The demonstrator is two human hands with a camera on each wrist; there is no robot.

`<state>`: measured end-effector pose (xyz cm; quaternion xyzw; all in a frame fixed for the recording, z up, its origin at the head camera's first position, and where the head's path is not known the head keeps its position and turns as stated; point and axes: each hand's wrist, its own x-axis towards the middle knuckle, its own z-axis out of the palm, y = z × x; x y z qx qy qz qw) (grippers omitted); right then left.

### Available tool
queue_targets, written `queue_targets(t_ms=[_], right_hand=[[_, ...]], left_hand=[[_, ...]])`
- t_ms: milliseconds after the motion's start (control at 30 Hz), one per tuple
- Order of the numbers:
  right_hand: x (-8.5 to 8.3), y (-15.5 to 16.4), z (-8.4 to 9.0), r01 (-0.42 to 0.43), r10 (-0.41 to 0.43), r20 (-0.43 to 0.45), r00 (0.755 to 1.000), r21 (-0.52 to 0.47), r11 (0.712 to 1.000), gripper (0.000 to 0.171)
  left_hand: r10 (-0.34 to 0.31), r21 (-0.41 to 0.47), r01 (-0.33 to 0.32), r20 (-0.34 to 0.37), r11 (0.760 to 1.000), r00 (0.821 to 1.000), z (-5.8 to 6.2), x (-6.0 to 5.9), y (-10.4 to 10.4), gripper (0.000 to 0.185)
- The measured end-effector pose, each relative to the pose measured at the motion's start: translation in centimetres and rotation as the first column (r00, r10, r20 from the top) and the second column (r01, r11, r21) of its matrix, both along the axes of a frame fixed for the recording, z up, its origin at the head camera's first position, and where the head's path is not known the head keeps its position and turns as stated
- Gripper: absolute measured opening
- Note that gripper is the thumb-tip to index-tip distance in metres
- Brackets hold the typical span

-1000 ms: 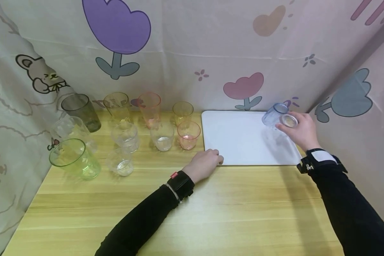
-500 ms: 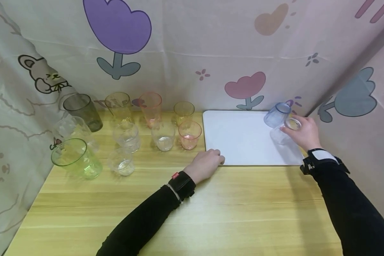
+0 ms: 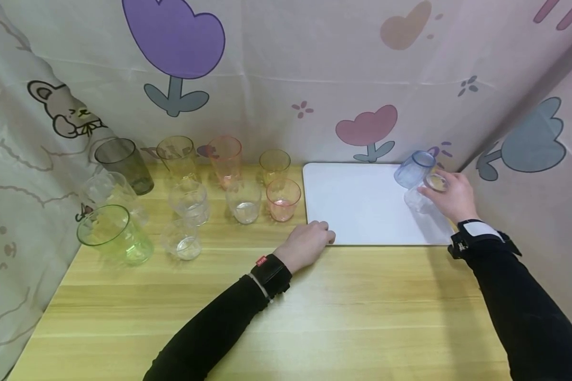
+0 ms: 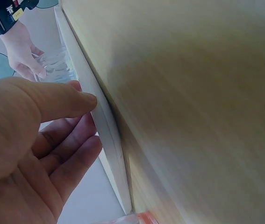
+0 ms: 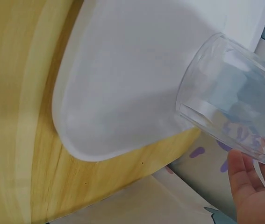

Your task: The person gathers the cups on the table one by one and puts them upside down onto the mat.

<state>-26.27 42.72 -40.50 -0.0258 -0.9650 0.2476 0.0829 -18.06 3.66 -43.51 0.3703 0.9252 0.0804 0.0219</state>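
A person in black sleeves works at a pale wooden desk hemmed in by a flower-print curtain. The right hand grips a clear cup by its base, fingers curled round it, holding it tilted with its mouth toward the white mat at the far right end. A blue cup stands mouth down on the mat's back corner, just beside the held cup; whether the two touch cannot be told. The left hand rests at the mat's near left corner, fingers loosely bent, thumb and fingertips against its edge, gripping nothing. To the left stand more cups, well apart from both hands: a green one, a grey one, a pink one and several clear ones.
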Motion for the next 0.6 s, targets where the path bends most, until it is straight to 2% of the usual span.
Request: queue_targets(t_ms=[367, 600], right_hand=[[0.4, 0.1, 0.4, 0.017, -0.017, 0.003, 1.0, -0.003, 1.0, 0.081], [1.0, -1.1, 1.9, 0.023, -0.028, -0.152, 0.988, -0.036, 0.999, 0.08]], left_hand=[[0.01, 0.031, -0.01, -0.012, 0.999, 1.0, 0.0, 0.3, 0.0, 0.027], [0.053, 0.076, -0.053, 0.006, 0.996, 0.999, -0.2, 0.7, -0.3, 0.03]])
